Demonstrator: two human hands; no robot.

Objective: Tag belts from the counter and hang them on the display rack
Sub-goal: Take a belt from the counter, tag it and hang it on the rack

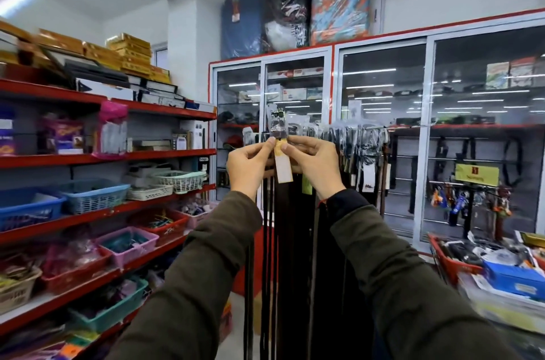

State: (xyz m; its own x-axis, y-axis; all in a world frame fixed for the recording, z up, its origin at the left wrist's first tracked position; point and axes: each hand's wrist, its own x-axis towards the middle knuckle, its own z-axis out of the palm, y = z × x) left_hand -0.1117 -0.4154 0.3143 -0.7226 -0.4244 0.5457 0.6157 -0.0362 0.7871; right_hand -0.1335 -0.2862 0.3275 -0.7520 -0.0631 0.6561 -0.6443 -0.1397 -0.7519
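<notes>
I hold a dark belt (295,241) up in front of me by its metal buckle (278,123), its strap hanging straight down. My left hand (249,163) and my right hand (314,165) both pinch the belt just under the buckle, thumbs and forefingers close together. A white and tan paper tag (283,166) dangles between my hands. Right behind the buckle runs the display rack (354,131), a horizontal bar crowded with several hanging belts in plastic wrap.
Red shelves (103,157) with baskets and boxes fill the left side. Glass cabinets (383,94) with a red frame stand behind the rack. A counter (501,277) heaped with goods and a red basket sits at the lower right.
</notes>
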